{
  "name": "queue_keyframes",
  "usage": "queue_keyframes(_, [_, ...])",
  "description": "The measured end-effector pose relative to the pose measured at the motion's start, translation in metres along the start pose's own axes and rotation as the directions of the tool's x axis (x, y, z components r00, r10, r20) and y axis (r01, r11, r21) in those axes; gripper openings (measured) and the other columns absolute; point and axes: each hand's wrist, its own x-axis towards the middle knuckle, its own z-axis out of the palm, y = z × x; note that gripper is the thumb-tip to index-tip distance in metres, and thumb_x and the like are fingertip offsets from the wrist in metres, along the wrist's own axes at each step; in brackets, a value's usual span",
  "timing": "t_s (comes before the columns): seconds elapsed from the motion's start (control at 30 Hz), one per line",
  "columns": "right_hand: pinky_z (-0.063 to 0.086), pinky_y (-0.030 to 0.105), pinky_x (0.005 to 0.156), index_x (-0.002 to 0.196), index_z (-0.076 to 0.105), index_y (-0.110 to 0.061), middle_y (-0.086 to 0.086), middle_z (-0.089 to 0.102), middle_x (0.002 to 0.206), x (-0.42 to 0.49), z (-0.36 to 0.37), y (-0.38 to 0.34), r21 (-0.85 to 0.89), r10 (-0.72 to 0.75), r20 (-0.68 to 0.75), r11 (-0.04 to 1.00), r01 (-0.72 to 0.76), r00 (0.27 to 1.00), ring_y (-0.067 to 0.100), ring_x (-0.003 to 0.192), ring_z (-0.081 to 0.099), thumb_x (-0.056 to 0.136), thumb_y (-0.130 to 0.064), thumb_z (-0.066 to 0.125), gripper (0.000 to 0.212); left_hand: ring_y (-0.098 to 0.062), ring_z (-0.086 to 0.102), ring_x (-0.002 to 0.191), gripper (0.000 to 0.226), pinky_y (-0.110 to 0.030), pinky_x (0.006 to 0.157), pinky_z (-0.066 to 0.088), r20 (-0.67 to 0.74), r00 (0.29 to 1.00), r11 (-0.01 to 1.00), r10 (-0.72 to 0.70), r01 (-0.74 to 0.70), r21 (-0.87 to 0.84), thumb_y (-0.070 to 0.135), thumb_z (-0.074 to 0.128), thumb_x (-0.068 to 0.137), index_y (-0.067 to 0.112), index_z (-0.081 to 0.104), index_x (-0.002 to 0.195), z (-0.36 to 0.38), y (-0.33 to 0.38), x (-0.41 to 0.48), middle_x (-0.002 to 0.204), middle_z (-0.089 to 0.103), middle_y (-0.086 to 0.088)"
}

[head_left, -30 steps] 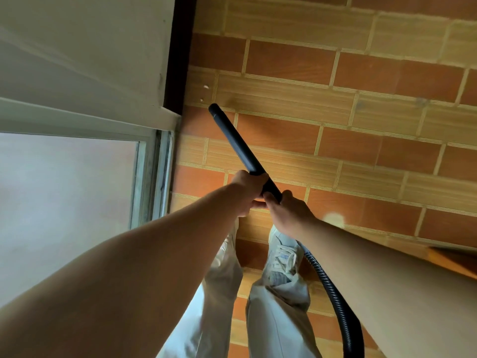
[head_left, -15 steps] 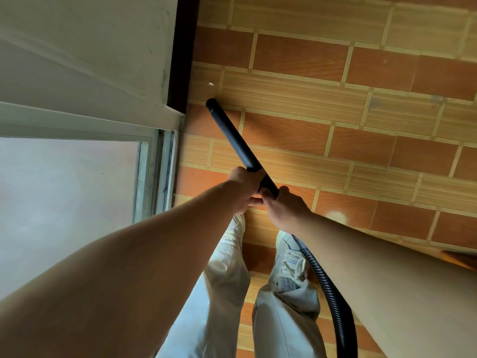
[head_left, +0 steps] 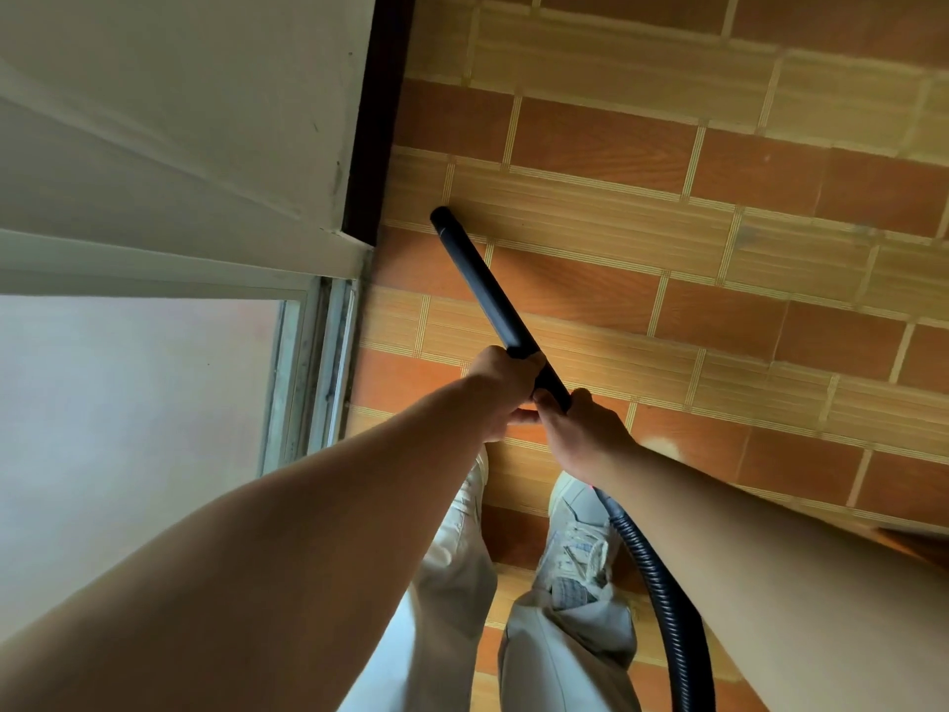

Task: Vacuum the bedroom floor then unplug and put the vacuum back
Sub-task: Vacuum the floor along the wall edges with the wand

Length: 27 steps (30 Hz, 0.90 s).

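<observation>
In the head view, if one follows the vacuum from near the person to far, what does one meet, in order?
ribbed hose → right hand → left hand → black wand → open end of the wand, beside the dark skirting

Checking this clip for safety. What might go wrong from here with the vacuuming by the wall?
The ribbed black hose trails right beside the pale laced sneaker; a backward step might snag it. The open tip of the black plastic wand sits close to the dark brown skirting strip; a forward push may scuff it.
</observation>
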Motion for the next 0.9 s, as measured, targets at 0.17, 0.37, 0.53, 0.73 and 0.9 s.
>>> queue_keyframes(0.17, [0.051,0.037,0.073,0.139,0.039,-0.009,0.007,0.044,0.097,0.008,0.005,-0.012,-0.074,-0.051,-0.030,0.996,0.049,0.998,0.035,0.098,0.060,0.109,-0.038,0.030,0.042,-0.019,0.069,0.077,0.020,-0.037,0.060,0.062,-0.025,0.999,0.999,0.023,-0.023,0.023,0.021,0.060,0.102,0.005,0.064,0.114,-0.008,0.008,0.004,0.094,0.071,-0.009])
queue_keyframes(0.37, [0.048,0.037,0.078,0.136,0.044,-0.006,0.005,0.049,0.093,0.009,0.013,-0.014,-0.021,-0.028,0.020,0.999,0.029,0.999,0.030,0.095,0.058,0.108,-0.042,0.031,0.047,-0.022,0.071,0.079,0.012,-0.043,0.072,0.064,-0.031,0.999,1.000,0.019,-0.019,0.000,0.019,0.057,0.103,0.010,0.063,0.098,-0.019,0.000,0.004,0.092,0.072,-0.009])
queue_keyframes(0.53, [0.051,0.037,0.070,0.113,0.044,-0.011,0.015,0.061,0.105,0.006,0.017,-0.013,-0.016,-0.006,0.053,1.000,0.007,0.999,0.033,0.091,0.065,0.107,-0.050,0.027,0.043,-0.024,0.072,0.080,0.012,-0.041,0.066,0.064,-0.044,0.999,1.000,0.015,-0.016,-0.022,0.018,0.058,0.103,0.008,0.062,0.100,-0.022,-0.006,0.002,0.096,0.072,-0.012])
queue_keyframes(0.73, [0.043,0.031,0.056,0.115,0.045,-0.010,0.006,0.057,0.087,0.016,0.013,-0.018,-0.091,-0.006,0.057,0.996,0.011,0.998,0.024,0.072,0.063,0.103,-0.061,0.024,0.056,-0.026,0.072,0.086,0.012,-0.044,0.070,0.064,-0.035,0.999,0.999,0.023,-0.024,-0.028,0.015,0.056,0.104,0.005,0.061,0.100,-0.028,0.004,0.003,0.099,0.071,-0.014])
queue_keyframes(0.9, [0.049,0.032,0.057,0.108,0.040,-0.014,0.010,0.061,0.080,0.018,0.010,-0.028,-0.108,0.034,0.047,0.994,-0.029,0.998,0.027,0.061,0.065,0.101,-0.065,0.026,0.053,-0.024,0.072,0.079,0.015,-0.040,0.062,0.063,-0.050,0.998,0.999,0.025,-0.027,-0.026,0.016,0.058,0.102,0.003,0.061,0.109,-0.031,0.011,0.004,0.095,0.072,-0.013])
